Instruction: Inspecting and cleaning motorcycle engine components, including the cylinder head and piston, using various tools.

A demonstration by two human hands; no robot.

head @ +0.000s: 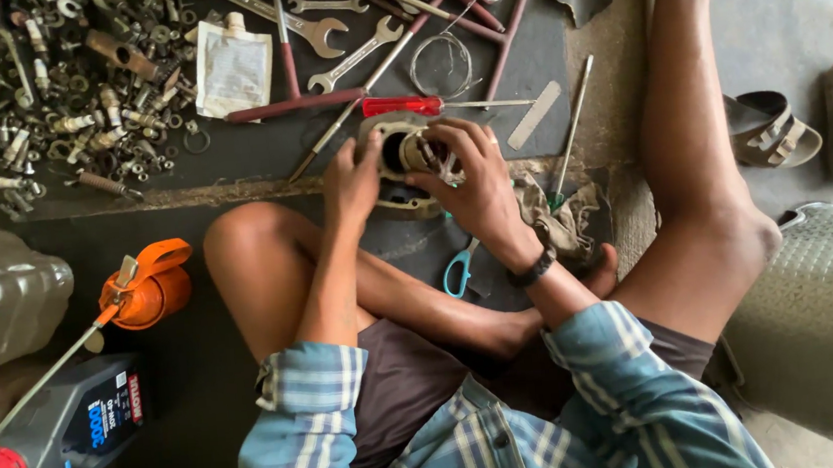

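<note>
light: soft daylight, brighter right | shadows: faint | focus: sharp, edges bowed

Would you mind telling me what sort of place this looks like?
Probably a small mechanic's floor workshop: spanners and loose bolts lie spread out, an oil bottle stands nearby, and both hands hold a round metal engine part.

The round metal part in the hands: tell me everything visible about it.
The round metal part is a grey, dull, worn-looking cylinder-like casting with a dark central bore facing up and a flanged rim. It sits low over the dark mat, in front of the crossed legs. The left hand steadies its left side; the right hand covers its right side, fingers at the bore.
</note>
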